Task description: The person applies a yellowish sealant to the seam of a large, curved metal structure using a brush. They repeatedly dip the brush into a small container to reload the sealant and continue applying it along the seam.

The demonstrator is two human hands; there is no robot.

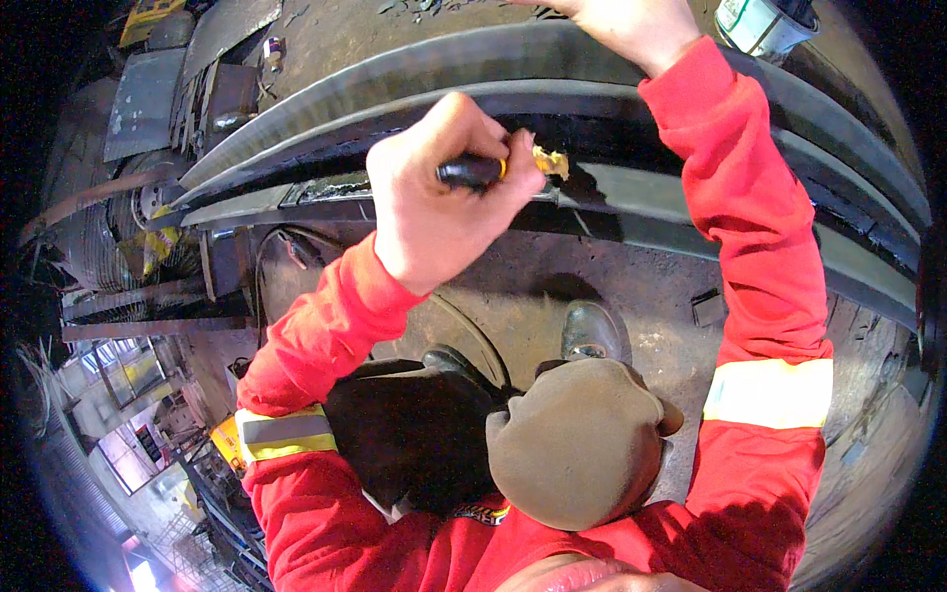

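My left hand (444, 187) is closed round a slim marker-like tool (472, 173) with a black end and a yellow ring. Its other end, a worn yellowish tip (552, 163), sticks out past my fingers over the steel beam. I cannot make out its exact kind. Long dark steel beams (621, 192) run across in front of me, bowed by the lens. At the top edge, my right hand (631, 30) reaches over the far side of the beams. Most of its fingers are cut off by the frame, so what it touches is hidden.
A white bucket (764, 28) stands beyond the beams at the upper right. Metal plates (143, 104) and scrap lie at the far left. A dark cable (473, 331) curves over the floor near my boots (597, 331). A rounded tan shape (577, 444) is below my chest.
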